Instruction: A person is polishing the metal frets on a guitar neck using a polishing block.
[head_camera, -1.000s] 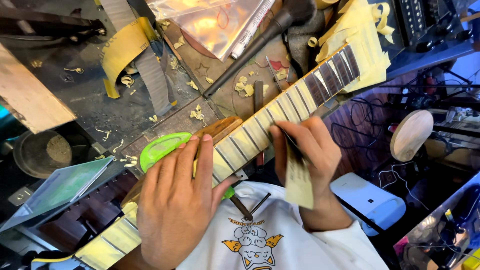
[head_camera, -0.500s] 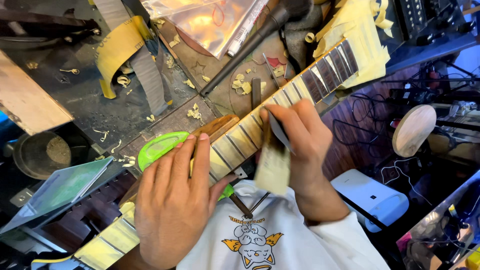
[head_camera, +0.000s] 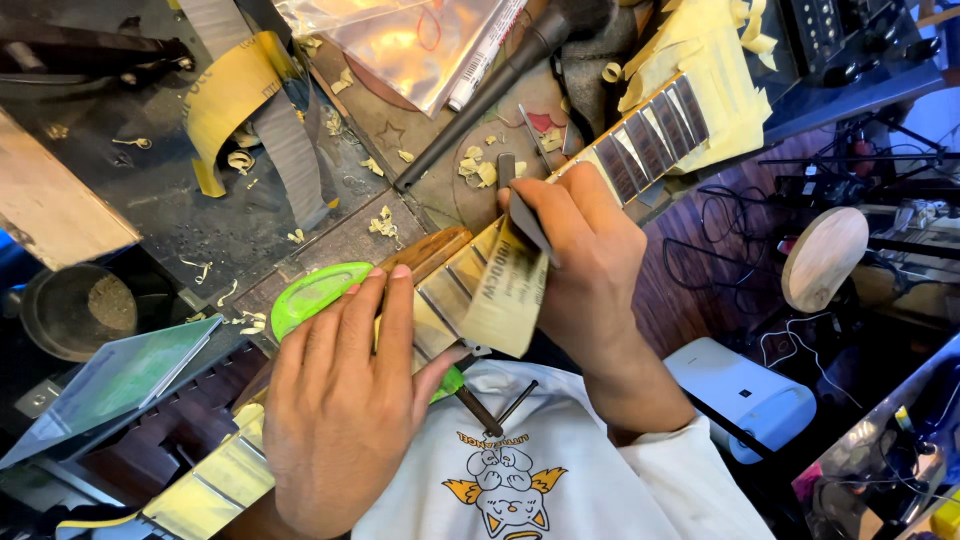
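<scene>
Across the cluttered tabletop (head_camera: 150, 200) runs a guitar neck (head_camera: 450, 285), its frets masked with pale tape. On the neck's lower stretch the left hand (head_camera: 345, 400) lies flat and open, fingers spread, pressing it down and gripping nothing; a green clamp pad (head_camera: 315, 290) sits just beside the neck under those fingers. Above the neck's middle, the right hand (head_camera: 580, 265) has its grip closed on a folded strip of sandpaper (head_camera: 510, 295), which touches the fretboard. Near the neck's far end lie curled tape scraps (head_camera: 480, 170) and a dark rod (head_camera: 470, 110).
</scene>
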